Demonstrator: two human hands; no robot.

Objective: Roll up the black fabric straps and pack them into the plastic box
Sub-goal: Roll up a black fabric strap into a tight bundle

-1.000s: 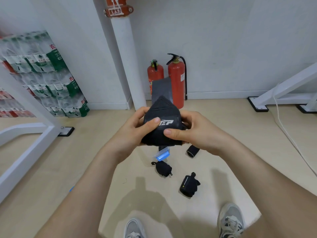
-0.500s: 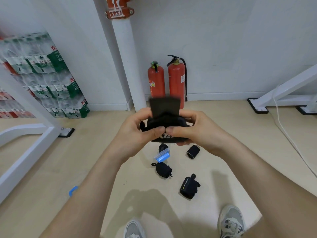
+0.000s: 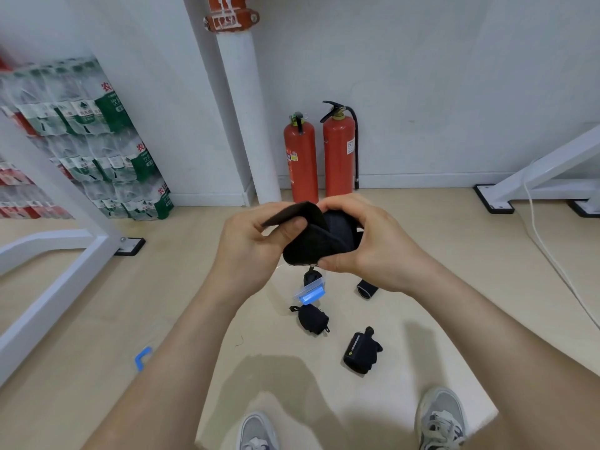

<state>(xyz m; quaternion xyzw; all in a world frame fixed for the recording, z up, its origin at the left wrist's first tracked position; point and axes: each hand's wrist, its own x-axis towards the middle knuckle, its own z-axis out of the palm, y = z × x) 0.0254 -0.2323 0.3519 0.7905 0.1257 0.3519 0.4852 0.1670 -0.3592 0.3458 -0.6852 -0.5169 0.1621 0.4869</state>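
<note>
Head: rolled strap (image 3: pixel 319 243) within right hand (image 3: pixel 376 248)

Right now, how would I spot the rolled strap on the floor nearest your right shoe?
Start at the red fire extinguishers by the wall and come toward the person's feet. Just ahead of the right shoe lies a rolled black strap. Unlike the plain roll to its left, it shows a strip of pale lettering along its side.
</note>
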